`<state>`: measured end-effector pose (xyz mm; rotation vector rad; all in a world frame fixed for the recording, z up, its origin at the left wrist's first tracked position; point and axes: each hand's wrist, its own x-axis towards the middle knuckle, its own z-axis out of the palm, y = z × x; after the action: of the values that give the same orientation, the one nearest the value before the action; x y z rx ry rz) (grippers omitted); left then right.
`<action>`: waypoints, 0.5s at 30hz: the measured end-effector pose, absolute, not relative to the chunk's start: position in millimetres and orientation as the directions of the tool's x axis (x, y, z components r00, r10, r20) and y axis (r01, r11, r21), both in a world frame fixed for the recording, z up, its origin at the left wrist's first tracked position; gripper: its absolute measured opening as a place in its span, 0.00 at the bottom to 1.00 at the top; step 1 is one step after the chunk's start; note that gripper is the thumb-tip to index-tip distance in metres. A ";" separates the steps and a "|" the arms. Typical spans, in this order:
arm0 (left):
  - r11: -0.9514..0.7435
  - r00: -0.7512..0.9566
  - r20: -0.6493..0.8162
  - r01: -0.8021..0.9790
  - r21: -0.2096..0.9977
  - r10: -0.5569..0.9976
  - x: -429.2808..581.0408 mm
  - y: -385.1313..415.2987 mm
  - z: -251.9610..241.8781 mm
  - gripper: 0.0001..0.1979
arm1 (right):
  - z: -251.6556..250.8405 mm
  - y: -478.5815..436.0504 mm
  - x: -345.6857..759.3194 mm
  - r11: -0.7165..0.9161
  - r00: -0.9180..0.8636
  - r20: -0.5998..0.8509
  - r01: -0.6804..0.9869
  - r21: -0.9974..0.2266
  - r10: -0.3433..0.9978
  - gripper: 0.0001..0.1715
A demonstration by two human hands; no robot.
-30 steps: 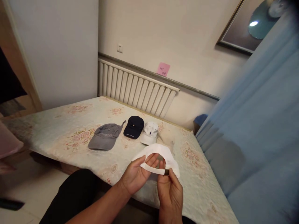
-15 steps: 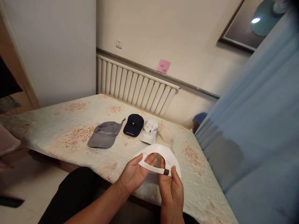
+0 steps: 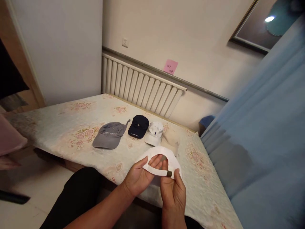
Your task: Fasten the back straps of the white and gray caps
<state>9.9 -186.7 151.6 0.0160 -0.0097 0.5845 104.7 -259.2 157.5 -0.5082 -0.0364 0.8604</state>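
I hold a white cap [image 3: 172, 160] by its back strap over the near edge of the bed. My left hand [image 3: 138, 176] pinches the left part of the strap, thumb on top. My right hand [image 3: 173, 190] grips the strap at its dark buckle [image 3: 169, 173]. Beyond it, four caps lie in a row on the flowered bedcover [image 3: 71, 127]: a grey cap [image 3: 109, 139], a navy cap [image 3: 138, 126], a white cap with a small logo [image 3: 154, 133] and a beige cap [image 3: 171, 140].
A white radiator [image 3: 140, 86] runs along the far wall, with a pink note [image 3: 170, 66] above it. A blue curtain [image 3: 267, 133] hangs at the right. My dark trouser leg [image 3: 73, 194] is at the bottom. A framed picture [image 3: 262, 25] is at the upper right.
My view has shifted slightly. Both hands keep hold of the white cap's strap, and my right hand has slid closer to the buckle.
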 end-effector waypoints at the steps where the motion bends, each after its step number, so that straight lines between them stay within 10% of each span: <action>1: 0.831 0.831 0.001 -0.556 0.018 0.556 10.5 -186.6 150.8 0.27 | 157.0 -259.3 103.9 0.540 0.657 -0.154 -0.712 -0.450 0.738 0.12; 15: 0.767 0.758 -0.145 -0.641 0.011 0.636 5.4 -180.4 154.6 0.24 | 151.4 -257.8 106.9 0.507 0.678 -0.161 -0.666 -0.547 0.717 0.10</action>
<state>5.4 -180.4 154.6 -0.0405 0.1432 0.6960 106.9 -257.8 151.4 -0.6189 -0.0905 0.8350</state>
